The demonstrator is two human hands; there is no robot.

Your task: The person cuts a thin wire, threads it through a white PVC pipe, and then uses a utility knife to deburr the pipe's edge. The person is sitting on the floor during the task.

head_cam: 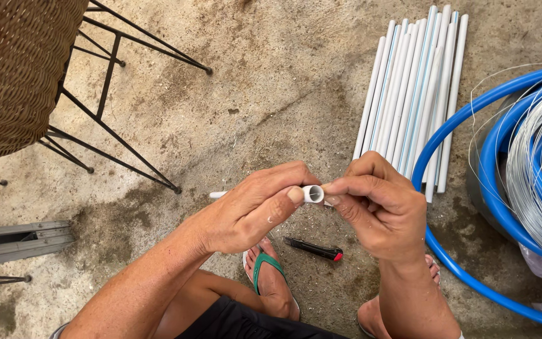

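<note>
A short white pipe (312,193) is gripped in the left hand (255,210) above the floor (252,94). Its open end is pinched by the right hand (377,210). It looks light, stiff and smooth, so it is best held around the middle.

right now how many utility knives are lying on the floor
1. The black utility knife with a red end lies on the concrete below the hands, beside the foot in the green sandal. Others may be hidden.

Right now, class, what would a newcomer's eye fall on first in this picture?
In the middle, the left hand grips a short white pipe while the right hand pinches at its open end. At upper right a bundle of white pipes lies on the concrete floor, beside a coiled blue hose at the right edge.
</note>
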